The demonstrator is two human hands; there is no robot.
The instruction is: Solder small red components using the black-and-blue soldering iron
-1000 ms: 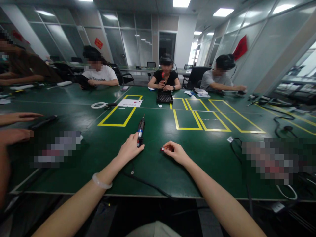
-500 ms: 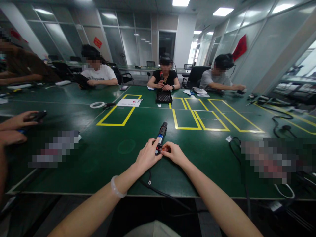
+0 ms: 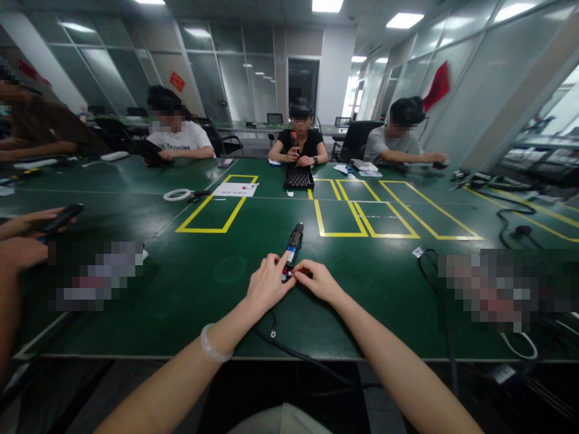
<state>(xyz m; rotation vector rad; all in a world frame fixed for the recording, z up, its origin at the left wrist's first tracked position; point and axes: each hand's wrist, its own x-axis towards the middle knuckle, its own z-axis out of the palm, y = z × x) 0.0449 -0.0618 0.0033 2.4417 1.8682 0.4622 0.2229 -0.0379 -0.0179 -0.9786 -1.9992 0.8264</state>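
Note:
A black electric screwdriver [image 3: 294, 239] with a blue and silver band lies on the green table [image 3: 181, 319], its tip pointing away from me. My left hand [image 3: 270, 282] is closed around its rear part from the left. At the rear end, red and pale bits show between my hands. My right hand [image 3: 319, 280] has thumb and forefinger pinched together against that end; what sits between the fingertips is too small to make out. A black cable [image 3: 298, 352] runs below my left hand towards the table's front edge.
Yellow tape frames [image 3: 341, 234] mark the table ahead. Beyond them a black tray [image 3: 298, 178] stands before a seated person [image 3: 297, 141]. A white sheet [image 3: 236, 190] and a coiled white cable [image 3: 177, 194] lie to the left. Another person's hand [image 3: 45, 223] holds a black device at far left.
The screwdriver's front end has shifted slightly left. Both my hands stay at its rear. The person at far left has tilted and raised the black device.

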